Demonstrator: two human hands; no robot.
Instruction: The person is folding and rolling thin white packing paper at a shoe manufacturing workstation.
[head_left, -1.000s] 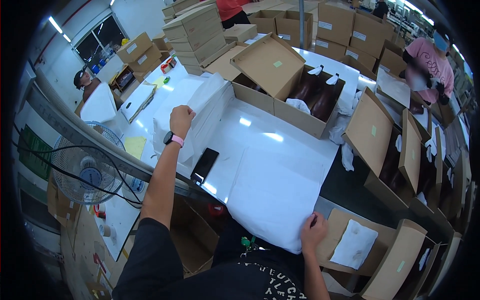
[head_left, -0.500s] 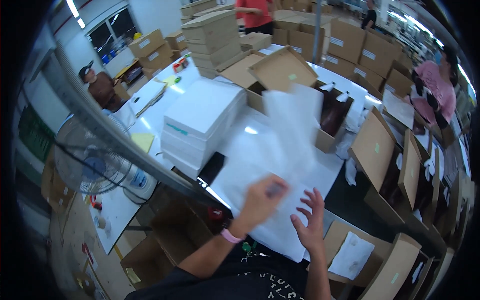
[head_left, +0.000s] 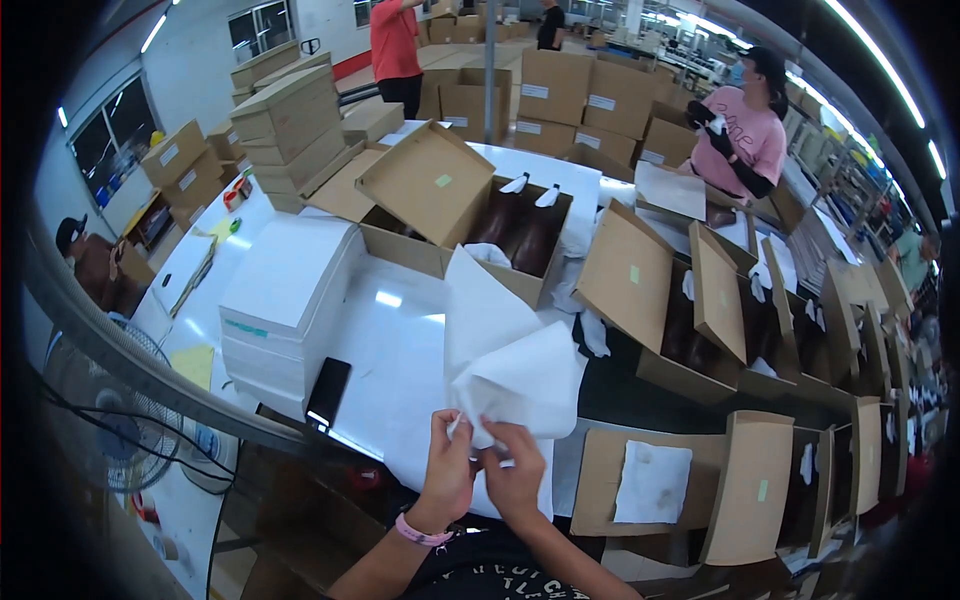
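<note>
Head | I see left hand (head_left: 448, 474) and right hand (head_left: 516, 474) now together, pinching white paper (head_left: 522, 380) before them | gathering seemingly begun

Lettering (head_left: 733, 119) on pink shirt (head_left: 763, 145), black shirt (head_left: 447, 574)

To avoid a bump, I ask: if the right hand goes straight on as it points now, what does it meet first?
Probably the left hand, just to its left; the right hand touches the loose white paper, though depth is unclear.
</note>
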